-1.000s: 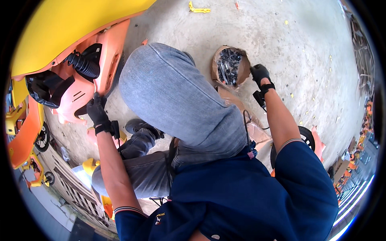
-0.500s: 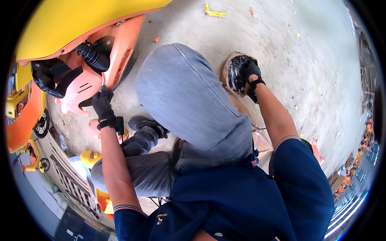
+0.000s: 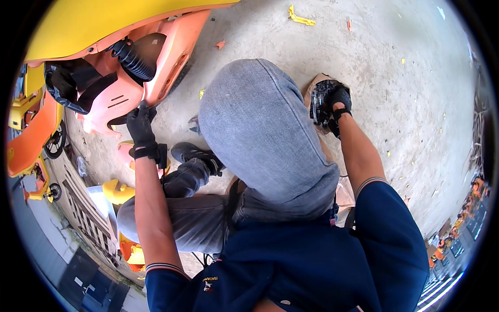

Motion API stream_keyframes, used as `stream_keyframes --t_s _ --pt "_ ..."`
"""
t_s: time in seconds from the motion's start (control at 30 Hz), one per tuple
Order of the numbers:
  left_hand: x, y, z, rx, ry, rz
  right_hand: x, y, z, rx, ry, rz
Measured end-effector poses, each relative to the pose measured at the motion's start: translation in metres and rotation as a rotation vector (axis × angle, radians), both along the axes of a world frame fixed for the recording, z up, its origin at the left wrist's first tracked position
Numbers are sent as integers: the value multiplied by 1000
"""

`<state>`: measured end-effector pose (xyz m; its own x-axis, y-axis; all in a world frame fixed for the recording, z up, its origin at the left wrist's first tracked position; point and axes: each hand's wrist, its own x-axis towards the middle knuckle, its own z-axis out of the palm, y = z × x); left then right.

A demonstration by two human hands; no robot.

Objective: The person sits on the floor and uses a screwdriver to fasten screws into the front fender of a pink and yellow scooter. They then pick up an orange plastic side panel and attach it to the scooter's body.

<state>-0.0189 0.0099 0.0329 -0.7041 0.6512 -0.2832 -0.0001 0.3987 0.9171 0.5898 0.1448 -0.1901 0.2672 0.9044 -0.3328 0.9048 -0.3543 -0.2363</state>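
My left hand (image 3: 140, 127), in a black glove, is at the lower edge of an orange plastic body panel (image 3: 117, 104) of a scooter-like vehicle. Its fingers are closed around that edge, where a pale narrow tip shows. On the right, my black-gloved right hand (image 3: 340, 99) reaches into a brown paper bag (image 3: 312, 86) standing open on the floor. Small black parts (image 3: 319, 101), perhaps clips or screws, fill the bag. The fingers of this hand blend with the parts and cannot be made out.
Above the orange panel spreads a large yellow body part (image 3: 119, 23), with a black coiled hose or spring (image 3: 132, 60) beneath. A broken yellow piece (image 3: 301, 16) and orange scraps lie on the concrete floor. My raised knee (image 3: 260, 114) stands between both hands. More yellow-and-orange vehicles (image 3: 39, 135) stand at left.
The view has shifted slightly, so the scene sits further right. My left hand stays at the panel edge, and my right hand stays in the bag.
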Motion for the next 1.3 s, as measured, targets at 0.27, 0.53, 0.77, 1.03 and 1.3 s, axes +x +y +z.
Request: stream_keyframes --t_s 0.27,0.53,0.77,1.03,1.3 --pt "2 0 2 -11 33 -20 -25 -9 66 -114 214 -7" --pt "2 1 3 -17 16 -10 -54 2 13 163 176 82" --pt "0 0 -2 5 27 -11 -33 11 49 -352 682 59" --pt "-2 2 -3 13 4 -12 -48 4 139 -709 1776 -80" --pt "0 2 -1 44 -34 3 -74 3 194 -526 1439 -86"
